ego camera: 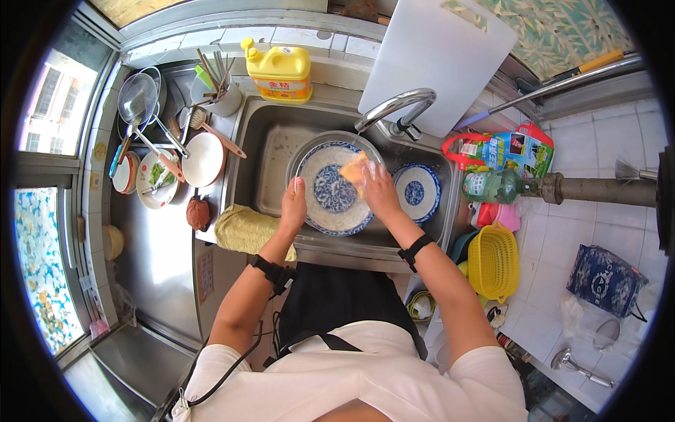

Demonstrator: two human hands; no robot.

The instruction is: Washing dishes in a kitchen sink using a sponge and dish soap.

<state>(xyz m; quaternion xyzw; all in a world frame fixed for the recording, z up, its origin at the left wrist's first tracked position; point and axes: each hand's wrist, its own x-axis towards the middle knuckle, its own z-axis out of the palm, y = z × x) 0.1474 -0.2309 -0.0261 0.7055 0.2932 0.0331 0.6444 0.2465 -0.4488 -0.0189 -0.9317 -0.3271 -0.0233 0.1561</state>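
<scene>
My left hand [295, 203] grips the left edge of a large blue-and-white patterned ceramic plate [335, 192], thumb on top. In my right hand [378, 190] is a yellow-orange sponge [353, 171], pressed on the plate's upper right face; suds cover the fingers. Under the plate's far side shows the grey rim of a round vessel [299, 153], its body mostly hidden. A smaller plate [416, 192] with a matching blue pattern lies in the stainless steel sink [274, 132], right of my right hand. The chrome faucet [393, 105] arches above the plate's far edge.
A yellow detergent jug [279, 74] and a white cutting board [432, 63] stand behind the sink. At left are a utensil holder [228, 100], a strainer [138, 97] and bowls [203, 160]. A towel [245, 229] drapes the front edge; a yellow basket [494, 264] sits right.
</scene>
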